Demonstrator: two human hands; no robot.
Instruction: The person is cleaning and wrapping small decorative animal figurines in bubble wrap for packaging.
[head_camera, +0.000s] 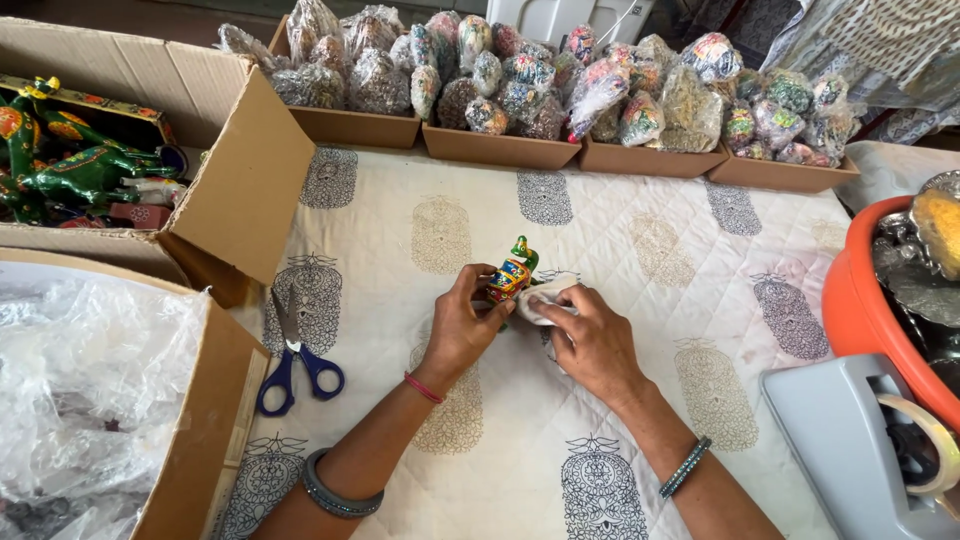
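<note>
- Head view: left hand (462, 325) grips a painted figurine (513, 274) mid-surface
- Right hand (590, 340) presses a white cloth (545, 297) against it; likely the wiping step
- Next calls for turning it gently

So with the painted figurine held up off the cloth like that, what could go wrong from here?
The left hand pinches the small painted animal figurine by its lower part only, so it could slip and chip on landing. The right hand presses a white cloth against it; a hard rub might scuff the paint or snap a thin part. The blue-handled scissors lie open beside the left forearm and could be knocked.
</note>
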